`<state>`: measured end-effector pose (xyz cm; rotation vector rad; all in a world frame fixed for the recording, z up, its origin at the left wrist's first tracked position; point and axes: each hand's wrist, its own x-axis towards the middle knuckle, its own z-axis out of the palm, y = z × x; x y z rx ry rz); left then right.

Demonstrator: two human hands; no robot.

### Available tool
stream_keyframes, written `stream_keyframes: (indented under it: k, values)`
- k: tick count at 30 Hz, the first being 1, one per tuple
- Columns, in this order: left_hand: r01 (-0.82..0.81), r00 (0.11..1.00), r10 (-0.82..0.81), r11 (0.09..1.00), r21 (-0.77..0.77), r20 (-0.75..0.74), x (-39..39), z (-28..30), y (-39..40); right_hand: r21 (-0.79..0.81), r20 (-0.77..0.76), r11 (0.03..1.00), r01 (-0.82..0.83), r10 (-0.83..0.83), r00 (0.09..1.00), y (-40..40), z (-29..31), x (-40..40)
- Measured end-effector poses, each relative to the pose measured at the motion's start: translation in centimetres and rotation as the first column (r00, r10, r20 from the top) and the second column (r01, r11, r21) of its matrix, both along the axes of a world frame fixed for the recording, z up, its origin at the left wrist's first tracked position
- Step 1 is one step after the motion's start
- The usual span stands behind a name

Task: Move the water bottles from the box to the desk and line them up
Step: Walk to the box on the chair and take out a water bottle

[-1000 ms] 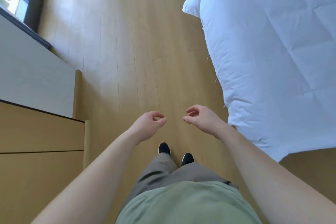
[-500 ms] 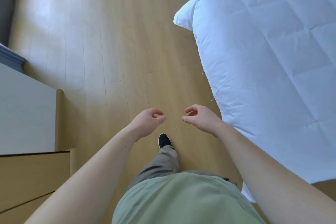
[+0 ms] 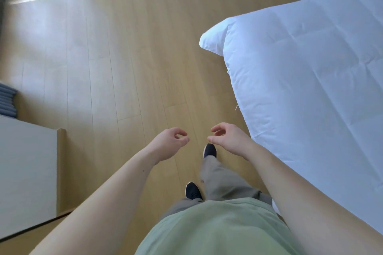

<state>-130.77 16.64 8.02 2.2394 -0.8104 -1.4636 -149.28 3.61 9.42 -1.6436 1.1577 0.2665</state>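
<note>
Your left hand (image 3: pixel 169 145) and right hand (image 3: pixel 227 139) stay loosely curled and empty over the floor (image 3: pixel 116 64). You've stepped forward: the bed (image 3: pixel 310 80) sits nearer, the cabinet (image 3: pixel 27 172) slides back. No bottles or box visible.

Text: none can be read
Labels, brands: none can be read
Numbers, signs: none can be read
</note>
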Motion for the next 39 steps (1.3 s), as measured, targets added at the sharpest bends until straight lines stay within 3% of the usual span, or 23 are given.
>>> stream_keyframes:
  k: [21, 39]
  values:
    - [-0.011, 0.996, 0.008, 0.999, 0.034, 0.085, 22.4, 1.2, -28.0, 0.042, 0.055, 0.997, -0.059, 0.057, 0.997, -28.9, -0.6, 23.4]
    - [0.172, 0.985, -0.172, 0.985, -0.009, 0.009, 44.2, -0.6, -54.5, -0.003, 0.019, 0.986, 0.165, -0.165, 0.986, -50.2, -1.3, 41.9]
